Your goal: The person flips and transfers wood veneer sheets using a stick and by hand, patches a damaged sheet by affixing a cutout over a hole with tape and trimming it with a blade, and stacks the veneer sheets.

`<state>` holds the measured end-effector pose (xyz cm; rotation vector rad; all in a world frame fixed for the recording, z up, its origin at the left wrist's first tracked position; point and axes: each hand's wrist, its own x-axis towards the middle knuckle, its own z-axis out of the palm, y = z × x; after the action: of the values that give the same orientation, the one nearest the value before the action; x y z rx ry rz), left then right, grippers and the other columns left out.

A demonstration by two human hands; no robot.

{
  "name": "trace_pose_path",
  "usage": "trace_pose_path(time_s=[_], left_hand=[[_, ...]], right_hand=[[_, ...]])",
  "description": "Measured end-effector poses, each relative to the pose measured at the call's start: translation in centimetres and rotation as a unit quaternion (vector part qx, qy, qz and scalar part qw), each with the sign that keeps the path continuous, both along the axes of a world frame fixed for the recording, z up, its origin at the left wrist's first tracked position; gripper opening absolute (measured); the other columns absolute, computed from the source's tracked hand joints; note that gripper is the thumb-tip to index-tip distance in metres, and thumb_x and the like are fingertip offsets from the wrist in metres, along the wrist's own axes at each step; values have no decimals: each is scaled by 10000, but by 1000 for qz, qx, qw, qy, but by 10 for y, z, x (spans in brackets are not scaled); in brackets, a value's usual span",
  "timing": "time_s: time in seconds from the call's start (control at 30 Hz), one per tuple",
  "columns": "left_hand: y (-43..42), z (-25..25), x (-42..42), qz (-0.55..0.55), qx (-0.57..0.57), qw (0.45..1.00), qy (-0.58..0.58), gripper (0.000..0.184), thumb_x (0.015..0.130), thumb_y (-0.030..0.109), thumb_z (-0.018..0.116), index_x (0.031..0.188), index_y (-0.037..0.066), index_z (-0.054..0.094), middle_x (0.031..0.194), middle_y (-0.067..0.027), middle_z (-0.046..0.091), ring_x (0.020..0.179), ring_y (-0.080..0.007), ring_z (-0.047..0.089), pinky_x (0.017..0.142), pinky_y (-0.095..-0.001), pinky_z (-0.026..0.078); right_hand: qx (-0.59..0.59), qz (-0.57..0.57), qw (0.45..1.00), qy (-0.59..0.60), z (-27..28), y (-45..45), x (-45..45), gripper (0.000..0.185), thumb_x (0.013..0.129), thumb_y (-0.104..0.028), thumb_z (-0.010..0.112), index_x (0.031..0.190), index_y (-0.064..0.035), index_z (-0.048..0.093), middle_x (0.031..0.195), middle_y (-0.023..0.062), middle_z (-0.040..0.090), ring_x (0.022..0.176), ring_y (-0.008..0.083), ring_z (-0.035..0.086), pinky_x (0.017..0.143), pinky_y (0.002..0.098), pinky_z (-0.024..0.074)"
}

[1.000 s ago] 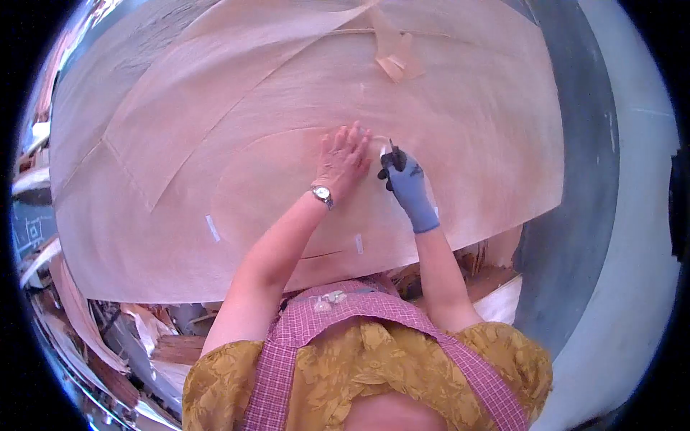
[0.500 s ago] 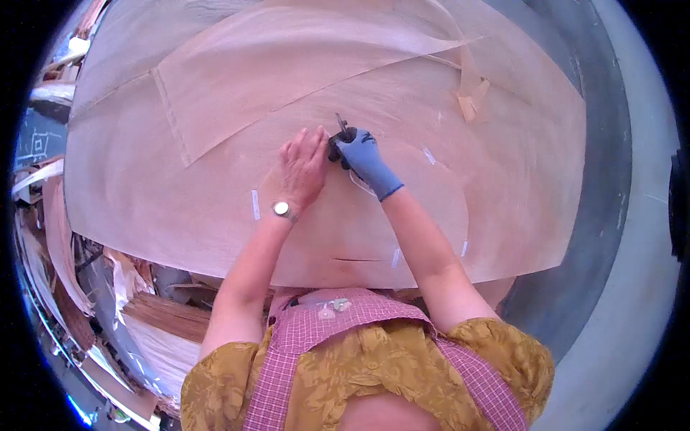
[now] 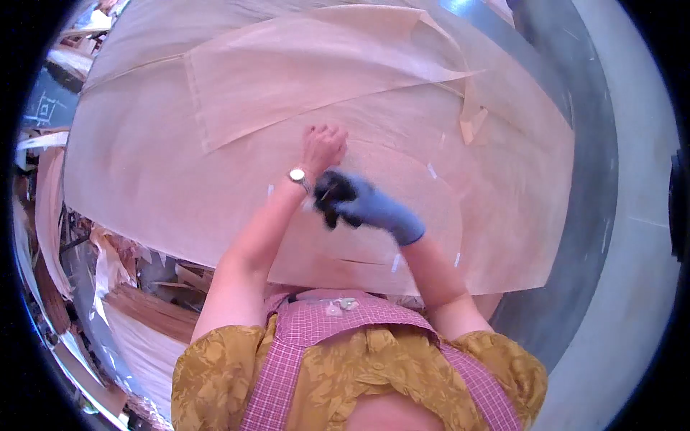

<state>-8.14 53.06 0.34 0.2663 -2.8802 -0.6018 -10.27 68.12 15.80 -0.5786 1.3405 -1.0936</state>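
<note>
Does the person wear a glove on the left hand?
No, the left hand is bare, while the right hand wears a blue and black glove.

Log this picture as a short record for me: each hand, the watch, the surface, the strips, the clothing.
left hand: bare, over the pale sheet
right hand: blurred, in a blue and black glove; grip unclear
watch: left wrist, near the glove
surface: broad pale sheet
white strips: several, scattered
clothing: pink checked apron, mustard top
</note>
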Motion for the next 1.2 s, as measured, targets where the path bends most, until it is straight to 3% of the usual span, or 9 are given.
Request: trace_pose_path(time_s=[0.1, 0.2, 0.3, 0.4, 0.6, 0.67, 0.7, 0.77, 1.2], left_hand=[[-12, 7, -2, 113, -70, 986, 99, 392, 805, 132, 581, 1197, 130, 574, 1203, -78, 603, 1111, -254, 548, 945, -441, 375], [-16, 16, 21, 218, -78, 971, 55, 427, 826, 140, 583, 1251, 117, 546, 1266, -96, 577, 1180, -254, 518, 994, -462, 356], [-25, -2, 65, 260, -110, 959, 32, 487, 832, 163, 599, 1306, 95, 512, 1320, -112, 542, 1234, -285, 478, 1043, -464, 332], [-60, -56, 97, 354, 183, 901, 173, 545, 826, 189, 605, 1344, 78, 478, 1331, -148, 521, 1253, -324, 446, 1078, -447, 311], [-35, 18, 214, 350, 48, 935, 3, 572, 867, 238, 582, 1393, 94, 409, 1379, -174, 457, 1290, -359, 388, 1087, -477, 290], [-30, 24, 246, 370, -56, 922, -99, 625, 880, 276, 574, 1441, 115, 351, 1424, -173, 415, 1319, -369, 359, 1098, -498, 267], [-26, 24, 253, 354, -70, 928, -93, 650, 882, 295, 571, 1459, 129, 320, 1447, -173, 385, 1336, -374, 336, 1104, -511, 252], [-25, 25, 256, 325, -103, 937, -73, 702, 888, 332, 564, 1495, 158, 259, 1493, -173, 327, 1370, -384, 290, 1115, -535, 220], [8, 13, 285, 308, -154, 922, -179, 727, 868, 393, 600, 1490, 182, 288, 1537, -132, 273, 1412, -398, 202, 1126, -575, 161]], right_hand=[[-23, 41, 998, 36, 25, -14, 66, 370, 841, -298, 736, 996, -61, 497, 728, 69, 624, 573, 143, 618, 467, 285, 448], [-107, -35, 923, 368, -17, -7, 111, 393, 820, -310, 729, 960, -32, 488, 826, 176, 643, 671, 361, 640, 581, 412, 500], [-183, -80, 892, 405, -10, 15, 114, 290, 876, -257, 669, 998, -26, 546, 926, 128, 674, 708, 280, 666, 565, 372, 503], [-108, -214, 969, -54, -30, 49, 111, 243, 924, -224, 611, 1085, -42, 605, 1050, 75, 677, 787, 190, 672, 525, 302, 486], [21, -386, 914, 126, -77, 204, 36, 259, 966, -203, 527, 1178, -88, 621, 1089, 42, 671, 833, 98, 653, 462, 217, 412], [39, -392, 802, 449, -130, 281, -8, 286, 948, -166, 522, 1177, -14, 602, 1125, 143, 643, 975, 194, 639, 740, 326, 521], [131, -331, 774, 523, -123, 319, -29, 346, 956, -161, 466, 1245, 15, 540, 1252, 217, 568, 1165, 289, 554, 989, 395, 440], [379, -169, 554, 722, -161, 386, -69, 424, 957, -186, 432, 1333, 9, 456, 1382, 252, 450, 1307, 352, 419, 1098, 413, 336], [420, -176, 644, 615, -145, 472, -21, 510, 978, -217, 399, 1433, 6, 336, 1490, 204, 338, 1385, 360, 309, 1142, 406, 282]])
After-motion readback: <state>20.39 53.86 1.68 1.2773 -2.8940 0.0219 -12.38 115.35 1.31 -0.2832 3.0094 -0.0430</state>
